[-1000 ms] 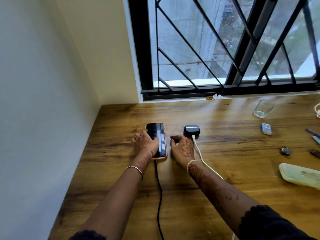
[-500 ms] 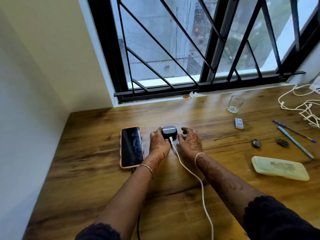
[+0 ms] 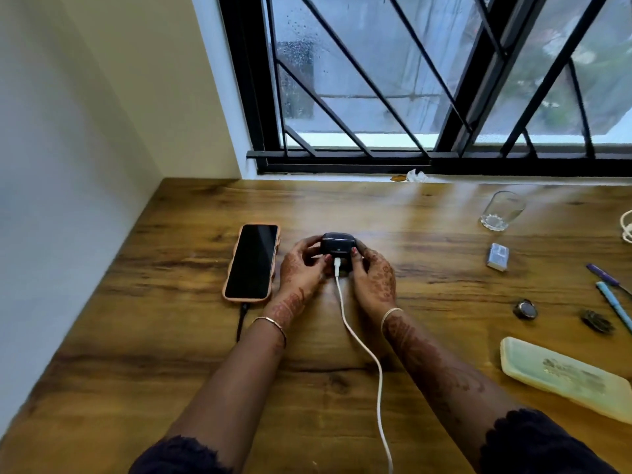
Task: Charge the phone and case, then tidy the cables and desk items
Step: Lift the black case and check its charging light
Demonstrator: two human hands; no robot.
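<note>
While the small dark earbud case (image 3: 337, 249) sits on the wooden desk (image 3: 191, 336) just right of the phone (image 3: 252, 261), both hands close around it: the left hand (image 3: 301, 265) cups its left side with fingers curled over the far edge and the thumb pressing in near the front, and the right hand (image 3: 372, 275) mirrors this on the right, so the case is held between them. A white cable (image 3: 362, 347) is plugged into the case's near face and trails back toward the person between the forearms. The phone lies flat, screen up and dark, in a peach cover, with a black cable (image 3: 241, 323) leaving its near end. Judging by this, both devices appear connected, and the step in hand is settling the case squarely on the desk. Doing that well means steadying the case with one hand while the other checks the plug is fully seated, then lowering it without tugging the lead sideways. Both wrists rest low near the desk, forearms converging from the near edge. Farther right, well apart, lie a glass (image 3: 502, 210), a small silver box (image 3: 497, 256), two pens (image 3: 612, 292) and a pale green pouch (image 3: 564, 378), not yet tidied.
</note>
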